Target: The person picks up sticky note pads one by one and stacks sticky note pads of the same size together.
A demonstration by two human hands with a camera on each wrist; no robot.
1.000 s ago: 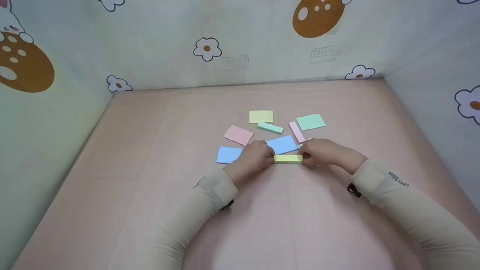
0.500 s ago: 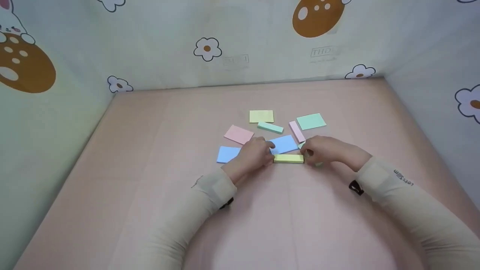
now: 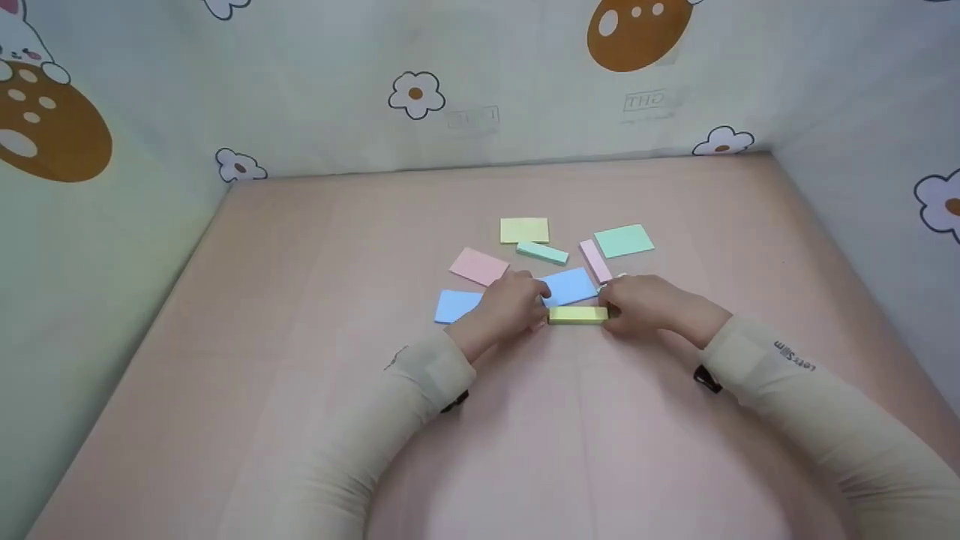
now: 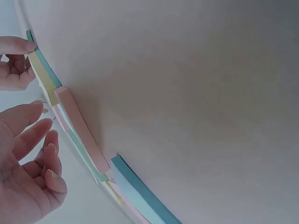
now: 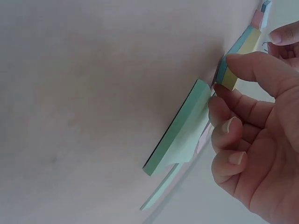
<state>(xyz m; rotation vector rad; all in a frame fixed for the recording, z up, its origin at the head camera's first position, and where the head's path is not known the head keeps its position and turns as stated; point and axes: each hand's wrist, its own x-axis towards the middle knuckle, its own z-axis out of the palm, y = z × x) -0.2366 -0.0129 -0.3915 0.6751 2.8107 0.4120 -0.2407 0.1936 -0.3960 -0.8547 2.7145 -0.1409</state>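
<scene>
A pale pink tabletop (image 3: 315,285) sits inside a small booth (image 3: 150,165) enclosed on three sides by light printed panels (image 3: 840,90). Behind the tabletop, the back panel (image 3: 525,75) carries white flowers (image 3: 416,95), a spotted brown egg (image 3: 639,37) and faint boxed lettering (image 3: 646,100); to its left, a white rabbit (image 3: 21,37) tops another egg (image 3: 67,139). Whether this is a home, studio or workplace cannot be told.
</scene>
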